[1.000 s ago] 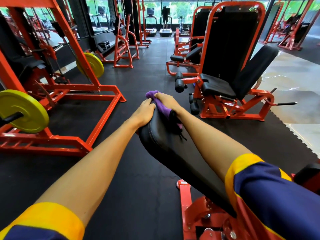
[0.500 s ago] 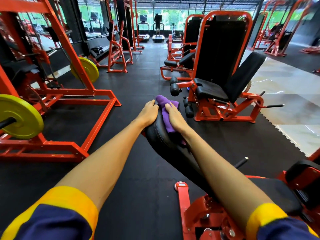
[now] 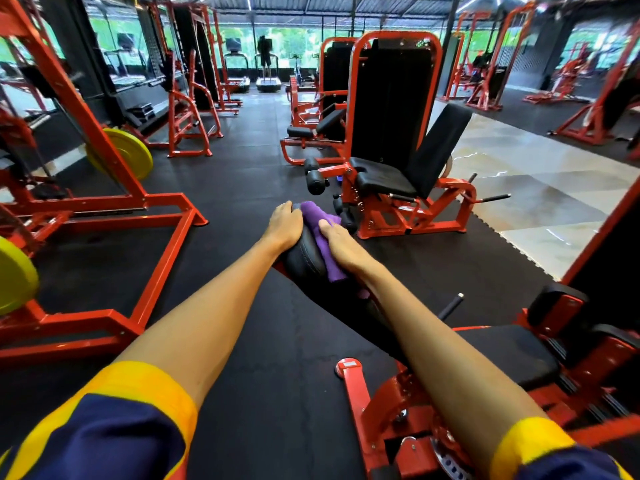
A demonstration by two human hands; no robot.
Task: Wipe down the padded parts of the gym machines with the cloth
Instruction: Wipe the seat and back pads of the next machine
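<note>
A black padded machine part (image 3: 306,261) slants away from me at the centre of the view. A purple cloth (image 3: 320,233) lies draped over its far end. My right hand (image 3: 341,245) lies on the cloth and presses it against the pad's right side. My left hand (image 3: 285,225) grips the pad's far left edge, its fingers curled over the end. The lower part of the pad is hidden behind my right forearm.
The pad belongs to a red machine (image 3: 391,410) with a black seat (image 3: 509,355) at lower right. Another red leg machine (image 3: 398,168) stands just ahead. A red rack (image 3: 104,209) with yellow plates (image 3: 128,157) fills the left. The floor is black rubber mat (image 3: 277,375).
The cloth and my right hand have slid back along the pad toward me. My left hand keeps its hold on the pad's end. The view has lifted and pulled back.
</note>
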